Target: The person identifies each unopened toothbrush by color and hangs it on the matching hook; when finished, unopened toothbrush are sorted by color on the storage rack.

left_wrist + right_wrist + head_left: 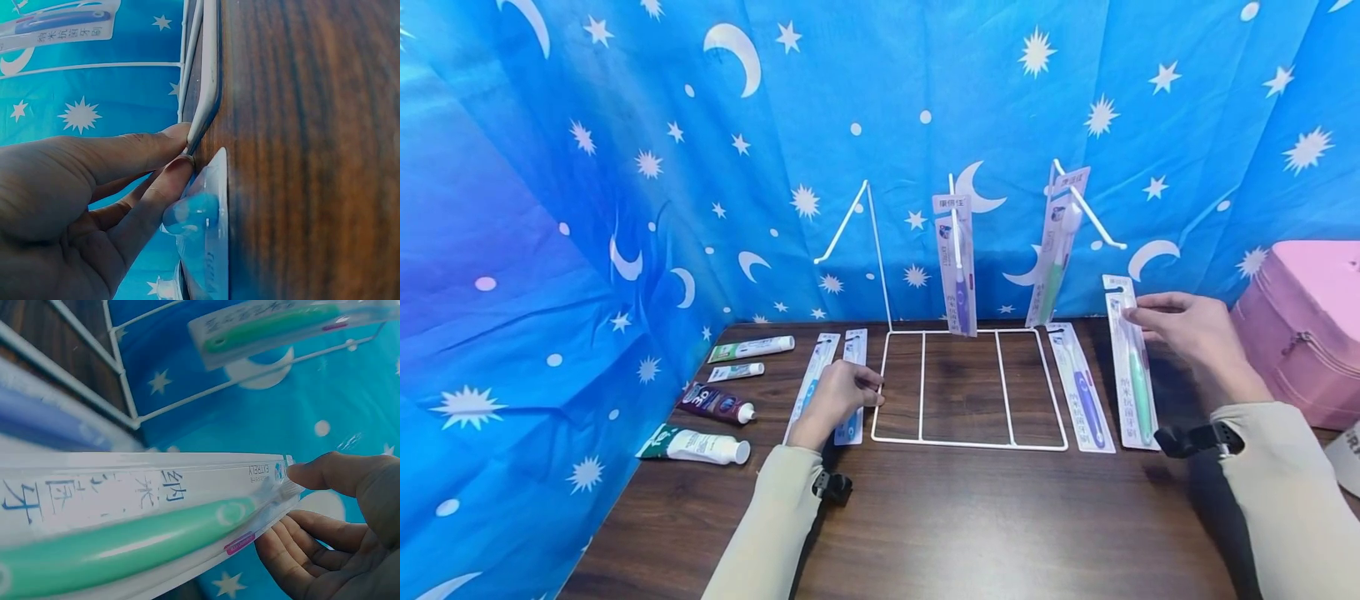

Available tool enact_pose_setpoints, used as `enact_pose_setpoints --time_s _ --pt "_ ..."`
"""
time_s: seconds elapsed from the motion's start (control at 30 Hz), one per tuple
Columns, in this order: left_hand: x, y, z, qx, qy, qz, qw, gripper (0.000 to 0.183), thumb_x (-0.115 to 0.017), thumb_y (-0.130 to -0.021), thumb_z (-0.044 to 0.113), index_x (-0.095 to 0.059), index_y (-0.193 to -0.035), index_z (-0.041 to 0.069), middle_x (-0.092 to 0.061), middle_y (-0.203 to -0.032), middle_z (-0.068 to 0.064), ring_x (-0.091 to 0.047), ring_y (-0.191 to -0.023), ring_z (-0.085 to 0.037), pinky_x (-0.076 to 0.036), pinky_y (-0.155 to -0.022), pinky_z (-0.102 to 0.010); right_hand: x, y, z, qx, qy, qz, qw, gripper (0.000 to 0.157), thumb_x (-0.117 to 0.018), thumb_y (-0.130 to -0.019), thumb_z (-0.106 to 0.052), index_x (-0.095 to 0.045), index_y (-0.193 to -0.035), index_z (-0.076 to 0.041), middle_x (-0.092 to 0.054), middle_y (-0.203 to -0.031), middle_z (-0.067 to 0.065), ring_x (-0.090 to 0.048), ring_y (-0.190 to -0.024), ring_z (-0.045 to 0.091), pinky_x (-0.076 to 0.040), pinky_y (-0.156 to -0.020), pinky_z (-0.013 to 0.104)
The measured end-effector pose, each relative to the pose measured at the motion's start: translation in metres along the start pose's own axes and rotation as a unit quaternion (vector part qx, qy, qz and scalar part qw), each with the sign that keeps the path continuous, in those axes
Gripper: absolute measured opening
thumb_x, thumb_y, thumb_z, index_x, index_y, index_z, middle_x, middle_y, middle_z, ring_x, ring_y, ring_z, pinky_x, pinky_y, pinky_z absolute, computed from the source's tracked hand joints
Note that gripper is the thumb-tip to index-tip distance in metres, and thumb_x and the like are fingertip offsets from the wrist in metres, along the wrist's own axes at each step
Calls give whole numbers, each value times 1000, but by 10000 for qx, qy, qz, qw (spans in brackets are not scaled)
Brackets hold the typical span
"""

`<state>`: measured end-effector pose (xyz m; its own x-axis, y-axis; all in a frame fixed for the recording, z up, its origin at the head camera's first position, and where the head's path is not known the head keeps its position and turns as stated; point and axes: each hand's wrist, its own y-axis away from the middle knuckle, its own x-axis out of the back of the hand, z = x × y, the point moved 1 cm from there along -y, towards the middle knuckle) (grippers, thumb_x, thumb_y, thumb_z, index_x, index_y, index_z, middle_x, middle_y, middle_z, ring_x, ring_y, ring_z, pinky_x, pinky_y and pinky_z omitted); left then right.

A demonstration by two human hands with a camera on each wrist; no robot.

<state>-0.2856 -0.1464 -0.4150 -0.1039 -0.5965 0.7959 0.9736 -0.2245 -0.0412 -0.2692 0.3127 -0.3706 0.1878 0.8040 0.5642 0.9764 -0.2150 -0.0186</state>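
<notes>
My right hand (1187,329) pinches a packaged green toothbrush (1137,375) near the top of its card, thumb on the front, fingers behind. The pack stands upright at the right of a white wire display rack (970,445). At the rack's left side my left hand (838,396) pinches the base wire between thumb and fingers, seen close in the left wrist view. Another green toothbrush pack (1055,267) hangs on the rack's right hook and a purple toothbrush pack (958,279) on the middle one. The left hook (842,221) carries nothing.
Two blue toothbrush packs (853,417) lie left of the rack, partly behind my left hand. A purple toothbrush pack (1082,392) lies right of the base. Several toothpaste tubes (700,446) lie at far left. A pink case (1300,333) stands at right; a blue curtain (880,100) hangs behind.
</notes>
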Motion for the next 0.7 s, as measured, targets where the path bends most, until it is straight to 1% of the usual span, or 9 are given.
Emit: enact_pose_setpoints --time_s 0.07,0.13,0.2,0.27,0.37,0.43,0.53,0.6,0.7 --pt "0 0 0 6 19 11 10000 19 -80 -79 10 -76 -97 9 -68 -77 4 -60 -70 -10 -49 -69 -29 3 3 -7 180 113 76 9997 70 -63 -88 -53 -55 -130 2 -63 -113 22 -66 -75 8 -52 -61 25" --pt "0 0 -1 -3 38 25 10000 19 -80 -79 9 -76 -97 9 -68 -77 4 -60 -70 -9 -49 -68 -29 6 6 -13 300 226 175 9991 71 -62 -87 -56 -56 -130 -1 -62 -116 21 -63 -76 6 -50 -61 22" --pt "0 1 0 -20 55 26 10000 20 -81 -78 9 -76 -97 8 -68 -77 4 -60 -69 -9 -49 -68 -29 8 9 -20 431 297 303 9982 70 -62 -87 -58 -57 -130 -3 -65 -110 11 -61 -75 1 -48 -61 20" --pt "-1 1 -1 -28 70 26 10000 20 -81 -78 9 -76 -97 8 -68 -77 4 -61 -69 -9 -49 -68 -28 11 13 -27 558 238 426 9972 68 -64 -86 -57 -58 -130 -6 -66 -98 -7 -59 -73 -4 -46 -61 18" --pt "-1 1 0 -16 63 16 10000 19 -80 -79 10 -76 -98 9 -68 -77 4 -61 -69 -8 -50 -68 -28 15 21 -38 766 -118 507 9957 64 -69 -85 -50 -58 -129 -5 -59 -84 -27 -58 -72 -7 -44 -62 16" --pt "-1 1 0 -22 35 13 10000 19 -80 -79 10 -76 -98 9 -68 -77 5 -61 -69 -8 -50 -68 -28 18 26 -45 928 -495 553 9929 58 -72 -85 -42 -58 -127 -4 -59 -82 -30 -59 -75 -6 -44 -63 14" --pt "-1 1 0 -57 -20 13 10000 19 -80 -80 10 -76 -98 9 -68 -78 5 -60 -70 -8 -49 -69 -29 23 33 -55 1157 -917 586 9873 51 -74 -86 -32 -59 -126 -4 -62 -87 -28 -60 -79 -5 -45 -64 11" --pt "-1 0 -1 -94 -50 22 9999 19 -80 -79 10 -76 -98 9 -68 -78 5 -60 -71 -8 -49 -69 -29 27 39 -62 1299 -942 659 9848 48 -75 -86 -29 -59 -125 -5 -63 -90 -26 -59 -82 -4 -45 -65 10" --pt "0 0 -2 -127 -58 43 9999 20 -81 -77 10 -76 -97 8 -68 -78 5 -60 -71 -8 -49 -70 -29 33 51 -74 1390 -615 747 9856 50 -74 -86 -33 -60 -129 -11 -62 -96 -24 -56 -87 -3 -42 -66 8"
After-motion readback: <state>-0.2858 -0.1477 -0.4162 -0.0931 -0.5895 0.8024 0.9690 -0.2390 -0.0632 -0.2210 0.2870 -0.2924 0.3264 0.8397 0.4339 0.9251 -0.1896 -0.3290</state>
